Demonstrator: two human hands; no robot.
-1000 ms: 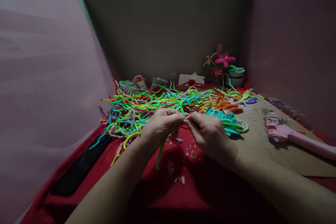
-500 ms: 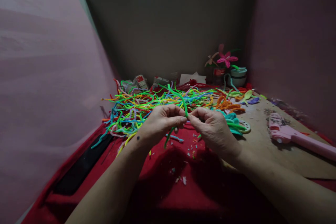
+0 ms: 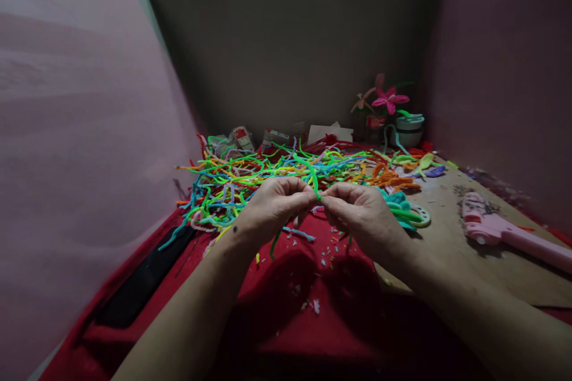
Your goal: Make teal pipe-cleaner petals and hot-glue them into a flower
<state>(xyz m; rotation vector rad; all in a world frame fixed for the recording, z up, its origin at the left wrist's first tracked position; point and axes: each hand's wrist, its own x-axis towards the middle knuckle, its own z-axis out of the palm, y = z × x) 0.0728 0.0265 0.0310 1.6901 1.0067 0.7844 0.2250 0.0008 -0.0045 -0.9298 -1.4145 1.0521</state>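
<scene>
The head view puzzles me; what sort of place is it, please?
Probably a craft corner, judging by the heap of colourful pipe cleaners, the fuzzy pink flower at the back and the pink tool, perhaps a glue gun, on the right.

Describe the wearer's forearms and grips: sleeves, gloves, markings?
Left forearm and right forearm: no sleeves in view. Left grip and right grip: bare human hands, no gloves or rings visible. Small, round dark mark near the left wrist.
</scene>
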